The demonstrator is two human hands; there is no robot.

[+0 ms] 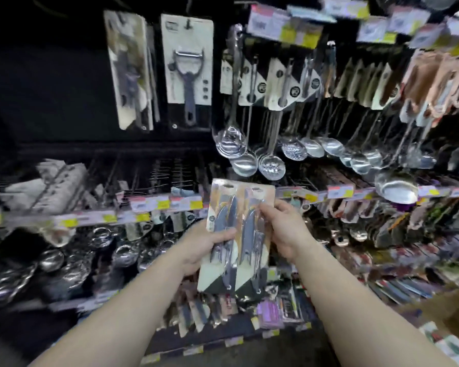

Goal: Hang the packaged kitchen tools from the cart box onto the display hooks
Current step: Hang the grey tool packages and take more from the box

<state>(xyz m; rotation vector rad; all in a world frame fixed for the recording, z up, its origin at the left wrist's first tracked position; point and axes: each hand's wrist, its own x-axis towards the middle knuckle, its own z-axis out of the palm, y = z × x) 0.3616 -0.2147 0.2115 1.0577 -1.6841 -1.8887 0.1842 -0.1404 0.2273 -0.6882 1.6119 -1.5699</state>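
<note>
A dark store display wall fills the view, blurred by motion. Above the fingers hang rows of steel ladles (pixel 239 144) and slotted spoons on hooks; further up and left of them a carded peeler (pixel 187 62) hangs on its own hook. A shelf rail with yellow price tags (pixel 154 203) runs across just behind the fingertips, and bare wire hooks (pixel 149 173) stick out above it to the left. Below the hands sit more packaged goods, and a brown cardboard box (pixel 445 311) edges in low on the right.

Both forearms reach forward from the bottom of the frame, hands at chest-height centre. The left hand (pixel 204 247) cups the left card from behind, thumb pressed across its front. The right hand (pixel 284 234) pinches the right card's upper edge between thumb and curled fingers.

The packaged kitchen tools (pixel 236 234) are two cards held side by side, upright and slightly tilted, each bearing grey metal utensils on a pale backing with a dark lower corner; details are too blurred to read
</note>
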